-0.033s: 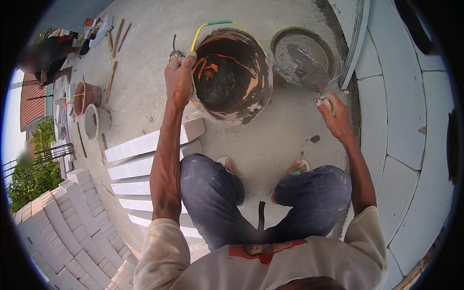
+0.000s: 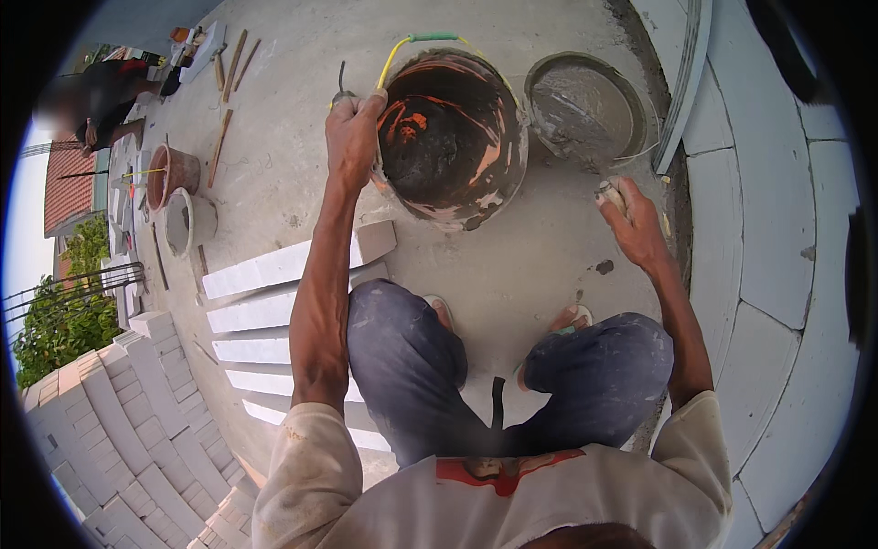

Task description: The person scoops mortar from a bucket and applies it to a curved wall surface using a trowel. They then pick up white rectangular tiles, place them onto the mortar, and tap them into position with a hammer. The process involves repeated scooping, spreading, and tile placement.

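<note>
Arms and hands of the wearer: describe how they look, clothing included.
Both arms wear loose, pale beige short sleeves; the left sleeve shows faint stains, the right sleeve looks plainer. Each ends near the elbow, leaving the forearms bare. The left hand and right hand are ungloved, with no watch or cable visible.

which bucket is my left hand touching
The big orange-streaked bucket with the green handle grip; your left hand holds its rim, not the grey bucket, reddish bucket or whitish bucket.
</note>
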Motion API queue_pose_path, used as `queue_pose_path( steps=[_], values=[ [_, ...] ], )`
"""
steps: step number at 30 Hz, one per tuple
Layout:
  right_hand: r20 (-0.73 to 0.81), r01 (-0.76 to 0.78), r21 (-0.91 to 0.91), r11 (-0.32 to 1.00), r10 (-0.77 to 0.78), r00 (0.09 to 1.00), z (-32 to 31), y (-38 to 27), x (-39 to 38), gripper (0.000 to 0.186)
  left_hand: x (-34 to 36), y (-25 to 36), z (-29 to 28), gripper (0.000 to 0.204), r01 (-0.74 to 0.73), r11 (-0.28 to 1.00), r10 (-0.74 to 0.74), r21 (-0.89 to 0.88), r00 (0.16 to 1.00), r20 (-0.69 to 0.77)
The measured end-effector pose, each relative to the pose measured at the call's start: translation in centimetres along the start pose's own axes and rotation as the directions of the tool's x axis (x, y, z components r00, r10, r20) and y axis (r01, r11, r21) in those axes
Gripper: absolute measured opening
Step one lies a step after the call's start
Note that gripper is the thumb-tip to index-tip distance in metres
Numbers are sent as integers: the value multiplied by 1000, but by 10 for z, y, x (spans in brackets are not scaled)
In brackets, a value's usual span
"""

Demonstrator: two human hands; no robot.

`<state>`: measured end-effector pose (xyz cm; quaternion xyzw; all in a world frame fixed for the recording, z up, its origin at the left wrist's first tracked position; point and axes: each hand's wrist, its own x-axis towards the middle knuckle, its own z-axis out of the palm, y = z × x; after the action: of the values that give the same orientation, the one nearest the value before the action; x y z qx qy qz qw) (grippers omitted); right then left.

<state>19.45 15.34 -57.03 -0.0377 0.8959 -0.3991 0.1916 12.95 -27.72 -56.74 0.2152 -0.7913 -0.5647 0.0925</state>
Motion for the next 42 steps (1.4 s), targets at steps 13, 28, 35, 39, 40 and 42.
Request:
queue_pose_path(
  steps=[13,28,35,39,40,42],
  values=[
    [138,400,-556,729,-394,909,108,-86,158,19,15,-15,3,27,-140,988,147,-68,983,113],
    [301,641,-658,396,-642,706,168,-46,106,13,-8,6,33,33,-453,887,366,87,806,466],
    [289,646,-714,271,-727,623,173,-22,106,23,-12,17,37,39,-476,865,371,160,821,435],
    [214,571,-713,407,-649,730,178,-16,108,23,-19,12,38,40,-465,871,378,156,839,393],
    [117,538,-703,466,-670,733,168,-29,102,23,-20,10,36,40,-459,874,374,159,844,384],
    [55,518,-695,498,-682,729,164,-29,94,23,-19,14,39,40,-460,875,377,152,844,382]
  ],
)
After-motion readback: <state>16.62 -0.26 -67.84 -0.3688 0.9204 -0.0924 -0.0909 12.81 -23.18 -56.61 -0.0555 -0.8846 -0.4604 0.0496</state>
